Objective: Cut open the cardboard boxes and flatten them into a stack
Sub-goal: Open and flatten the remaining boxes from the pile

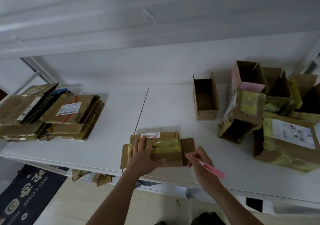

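On a white bench (173, 103), the left hand (144, 157) presses flat on a taped box (166, 148). Right of the box, the right hand (199, 158) grips a pink cutter (210, 168), seemingly ready to slit the tape; flattening likely follows.

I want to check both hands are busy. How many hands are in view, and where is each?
2. The left hand presses flat on the taped box at the table's front edge; the right hand, beside the box's right end, holds a pink cutter.

White table (107, 138) bearing flattened stack (52, 115), boxes (270, 113)
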`<action>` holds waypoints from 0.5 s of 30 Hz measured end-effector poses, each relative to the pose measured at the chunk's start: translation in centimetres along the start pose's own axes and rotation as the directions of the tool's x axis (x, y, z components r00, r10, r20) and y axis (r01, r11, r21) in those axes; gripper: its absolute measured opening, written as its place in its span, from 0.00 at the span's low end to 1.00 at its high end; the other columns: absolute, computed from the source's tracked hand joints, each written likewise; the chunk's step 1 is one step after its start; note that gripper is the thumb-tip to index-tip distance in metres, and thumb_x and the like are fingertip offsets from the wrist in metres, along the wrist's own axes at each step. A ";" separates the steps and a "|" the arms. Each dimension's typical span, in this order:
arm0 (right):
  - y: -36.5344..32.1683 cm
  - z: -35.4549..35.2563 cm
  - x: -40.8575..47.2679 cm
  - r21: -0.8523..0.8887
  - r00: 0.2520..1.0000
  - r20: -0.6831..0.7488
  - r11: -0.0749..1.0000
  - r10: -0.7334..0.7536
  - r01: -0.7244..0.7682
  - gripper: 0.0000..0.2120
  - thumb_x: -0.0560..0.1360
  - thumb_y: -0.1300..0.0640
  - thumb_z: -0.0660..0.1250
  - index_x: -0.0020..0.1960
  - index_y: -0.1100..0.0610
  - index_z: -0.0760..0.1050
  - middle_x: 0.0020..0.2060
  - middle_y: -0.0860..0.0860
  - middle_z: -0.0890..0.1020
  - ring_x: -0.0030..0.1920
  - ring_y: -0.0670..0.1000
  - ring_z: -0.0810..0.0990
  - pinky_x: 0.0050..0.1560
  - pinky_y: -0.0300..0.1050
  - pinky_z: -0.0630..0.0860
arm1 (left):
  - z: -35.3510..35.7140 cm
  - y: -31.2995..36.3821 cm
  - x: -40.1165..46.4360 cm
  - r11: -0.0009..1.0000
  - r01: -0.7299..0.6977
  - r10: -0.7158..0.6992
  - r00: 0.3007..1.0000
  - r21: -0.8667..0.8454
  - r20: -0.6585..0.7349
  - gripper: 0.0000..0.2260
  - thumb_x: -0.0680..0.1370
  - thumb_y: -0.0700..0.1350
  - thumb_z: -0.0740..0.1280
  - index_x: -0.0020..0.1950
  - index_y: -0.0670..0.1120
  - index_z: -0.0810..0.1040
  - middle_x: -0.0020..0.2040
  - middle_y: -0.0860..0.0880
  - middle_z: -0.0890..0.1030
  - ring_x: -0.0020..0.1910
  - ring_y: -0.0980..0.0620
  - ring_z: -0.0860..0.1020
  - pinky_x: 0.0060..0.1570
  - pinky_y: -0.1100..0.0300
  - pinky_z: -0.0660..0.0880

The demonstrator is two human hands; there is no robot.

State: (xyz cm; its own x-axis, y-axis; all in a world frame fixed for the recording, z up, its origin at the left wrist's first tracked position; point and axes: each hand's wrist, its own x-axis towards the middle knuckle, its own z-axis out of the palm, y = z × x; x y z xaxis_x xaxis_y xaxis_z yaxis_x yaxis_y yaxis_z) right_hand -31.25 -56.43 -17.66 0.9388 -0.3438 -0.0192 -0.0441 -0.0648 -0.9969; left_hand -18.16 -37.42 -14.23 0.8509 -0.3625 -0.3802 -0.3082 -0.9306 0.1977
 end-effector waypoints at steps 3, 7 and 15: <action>-0.1 -0.9 0.0 0.049 0.999 -0.044 0.998 0.031 -0.029 0.07 0.80 0.65 0.62 0.42 0.61 0.70 0.33 0.53 0.78 0.35 0.50 0.77 0.41 0.38 0.77 | 0.1 0.0 -0.1 1.000 -0.006 0.006 1.000 -0.007 -0.011 0.44 0.70 0.73 0.64 0.79 0.63 0.46 0.81 0.51 0.40 0.79 0.45 0.40 0.75 0.41 0.47; -1.1 0.1 1.5 0.109 0.989 -0.138 0.993 0.058 -0.043 0.07 0.80 0.65 0.61 0.43 0.62 0.69 0.33 0.54 0.76 0.34 0.46 0.76 0.38 0.35 0.74 | 0.0 0.2 -0.2 1.000 0.001 -0.002 1.000 -0.022 -0.015 0.44 0.70 0.72 0.65 0.79 0.62 0.47 0.81 0.51 0.41 0.79 0.45 0.40 0.75 0.41 0.47; -0.9 -0.3 -0.2 0.111 0.992 -0.107 0.992 0.065 -0.053 0.08 0.80 0.66 0.61 0.42 0.62 0.69 0.31 0.52 0.76 0.34 0.47 0.76 0.39 0.36 0.75 | 0.2 -0.1 -0.1 1.000 -0.005 0.004 1.000 -0.026 -0.027 0.43 0.70 0.73 0.65 0.78 0.63 0.48 0.81 0.52 0.42 0.79 0.46 0.41 0.75 0.41 0.48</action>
State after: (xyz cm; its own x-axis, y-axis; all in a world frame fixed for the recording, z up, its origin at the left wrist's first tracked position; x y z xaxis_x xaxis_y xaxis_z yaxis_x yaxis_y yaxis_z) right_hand -31.46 -56.55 -16.70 0.8922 -0.4452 -0.0756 -0.0555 0.0581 -0.9968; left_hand -18.32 -37.30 -14.35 0.8608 -0.3652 -0.3545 -0.3014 -0.9270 0.2230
